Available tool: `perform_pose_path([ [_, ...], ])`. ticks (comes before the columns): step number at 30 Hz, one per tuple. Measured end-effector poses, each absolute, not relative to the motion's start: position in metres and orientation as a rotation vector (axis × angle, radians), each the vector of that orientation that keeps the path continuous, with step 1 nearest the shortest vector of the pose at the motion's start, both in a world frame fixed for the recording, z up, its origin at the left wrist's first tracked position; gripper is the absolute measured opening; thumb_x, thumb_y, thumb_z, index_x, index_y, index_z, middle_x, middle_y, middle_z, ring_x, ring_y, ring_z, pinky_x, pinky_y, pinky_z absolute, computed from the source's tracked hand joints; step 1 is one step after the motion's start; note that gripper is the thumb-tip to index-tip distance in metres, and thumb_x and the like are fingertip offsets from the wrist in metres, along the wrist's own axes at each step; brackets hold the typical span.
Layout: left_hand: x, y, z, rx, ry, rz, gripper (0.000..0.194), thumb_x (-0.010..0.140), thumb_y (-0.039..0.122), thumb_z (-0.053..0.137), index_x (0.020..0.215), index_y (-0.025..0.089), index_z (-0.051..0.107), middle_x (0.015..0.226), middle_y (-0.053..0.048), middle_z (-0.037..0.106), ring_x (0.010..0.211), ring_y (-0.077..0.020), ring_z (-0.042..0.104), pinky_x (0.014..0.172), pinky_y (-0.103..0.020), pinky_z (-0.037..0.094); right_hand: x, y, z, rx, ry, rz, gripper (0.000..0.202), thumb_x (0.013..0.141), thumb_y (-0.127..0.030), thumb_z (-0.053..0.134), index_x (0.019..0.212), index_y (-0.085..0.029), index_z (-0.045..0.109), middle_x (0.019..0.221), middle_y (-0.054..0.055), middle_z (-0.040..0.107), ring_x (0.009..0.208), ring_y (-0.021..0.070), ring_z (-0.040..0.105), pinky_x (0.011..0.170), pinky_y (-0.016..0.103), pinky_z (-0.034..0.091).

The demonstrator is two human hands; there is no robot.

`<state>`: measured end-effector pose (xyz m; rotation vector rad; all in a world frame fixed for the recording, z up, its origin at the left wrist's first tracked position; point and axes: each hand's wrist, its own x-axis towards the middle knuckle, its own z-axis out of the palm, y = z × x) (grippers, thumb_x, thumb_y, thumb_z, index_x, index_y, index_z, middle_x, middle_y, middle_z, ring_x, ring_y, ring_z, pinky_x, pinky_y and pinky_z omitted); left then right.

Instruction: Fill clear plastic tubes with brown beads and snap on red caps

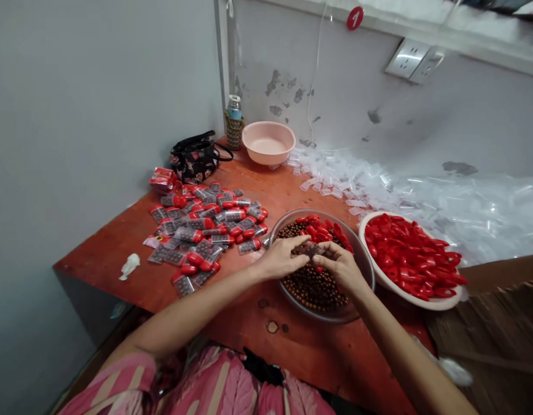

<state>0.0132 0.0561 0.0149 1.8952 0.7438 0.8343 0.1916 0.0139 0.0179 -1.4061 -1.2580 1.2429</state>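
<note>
Over a grey metal bowl [361, 302], my left hand [284, 257] and my right hand [342, 266] meet on a small clear plastic box [308, 250] with dark contents. The thumb and fingers of both hands close around it, so part of it is hidden. Round brown beads [315, 291] fill the bowl beneath, and red plastic caps [321, 227] lie on them at the far side. To the left is a heap of small clear boxes [201, 222] with red caps and dark beads inside.
A white basin [443, 305] of red caps stands at the right, by a brown cardboard box [491, 328]. Clear plastic pieces [361, 178] pile along the wall. Farther back are a pink basin [269, 151], a flowered bag [197, 158] and a bottle [234, 109]. Crumpled tissue [130, 266] lies left.
</note>
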Motion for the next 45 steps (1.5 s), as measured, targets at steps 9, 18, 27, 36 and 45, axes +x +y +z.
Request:
perform_pose_path([
  [9,0.029,0.060,-0.002,1.424,0.532,0.669,0.031,0.070,0.022,0.059,0.099,0.011,0.063,0.092,-0.006,0.066,0.085,-0.0187,0.059,0.075,-0.028,0.046,0.209,0.000,0.045,-1.498,-1.914,0.746,0.029,0.079,-0.032,0.055,0.107,-0.025,0.053,0.096,0.004,0.064,0.085,0.0179,0.060,0.078,0.032,0.047],
  [18,0.027,0.056,0.001,1.181,0.576,0.702,0.033,0.063,0.030,0.068,0.089,0.010,0.063,0.084,-0.006,0.064,0.078,-0.0166,0.059,0.076,-0.032,0.047,0.226,-0.012,0.064,-1.630,-1.892,0.906,0.027,0.074,-0.041,0.058,0.089,-0.019,0.062,0.077,0.000,0.066,0.070,0.0155,0.060,0.064,0.025,0.047],
  [27,0.030,0.052,0.003,1.051,0.574,0.698,0.044,0.060,0.040,0.071,0.090,0.010,0.058,0.079,-0.004,0.061,0.071,-0.0138,0.058,0.065,-0.030,0.050,0.258,-0.024,0.029,-2.398,-2.012,0.217,0.026,0.081,-0.036,0.046,0.087,-0.020,0.065,0.079,0.008,0.069,0.078,0.0234,0.064,0.067,0.029,0.044],
  [36,0.031,0.052,-0.002,1.166,0.606,0.766,0.034,0.061,0.031,0.071,0.086,0.010,0.062,0.077,-0.004,0.063,0.070,-0.0128,0.057,0.069,-0.027,0.047,0.227,-0.010,0.010,-2.660,-1.885,0.099,0.031,0.079,-0.039,0.047,0.089,-0.014,0.063,0.088,0.018,0.066,0.083,0.0295,0.063,0.065,0.036,0.043],
  [45,0.050,0.039,0.002,1.032,0.469,0.594,0.041,0.058,0.037,0.073,0.087,0.010,0.060,0.080,-0.004,0.060,0.069,-0.0116,0.057,0.066,-0.027,0.048,0.244,-0.008,0.007,-2.003,-1.781,0.347,0.036,0.075,-0.044,0.053,0.101,-0.019,0.057,0.087,0.004,0.065,0.077,0.0184,0.061,0.068,0.029,0.046],
])
